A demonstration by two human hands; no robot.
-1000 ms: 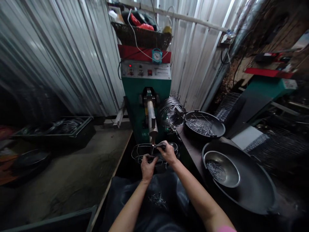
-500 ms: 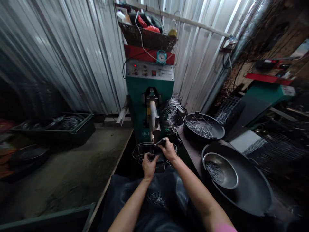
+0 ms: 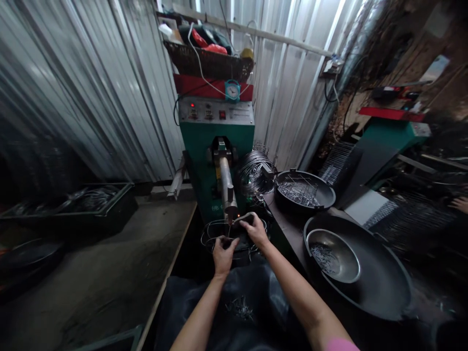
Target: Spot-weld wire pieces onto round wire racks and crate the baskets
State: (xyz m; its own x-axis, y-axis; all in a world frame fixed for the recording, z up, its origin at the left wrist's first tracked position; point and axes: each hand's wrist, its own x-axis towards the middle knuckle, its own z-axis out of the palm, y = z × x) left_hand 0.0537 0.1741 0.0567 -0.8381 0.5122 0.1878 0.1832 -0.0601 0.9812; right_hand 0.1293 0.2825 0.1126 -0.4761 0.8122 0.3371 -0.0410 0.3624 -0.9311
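Note:
Below the arm of a green machine, my left hand is closed in a pinch on a thin wire frame. To its right, my right hand grips a dark-handled tool, its tip near the machine's lower electrode. Round wire loops spread about both hands. Small metal pieces lie on the dark apron over my lap.
A wire coil hangs right of the machine. Beyond it are a black pan of wire parts and a large pan holding a metal bowl. Another person's hand shows at the far right.
The view has shifted, so the machine appears further left. A small orange light now shows near the electrode. Both hands keep their grips, and another person's hand has appeared at the right edge.

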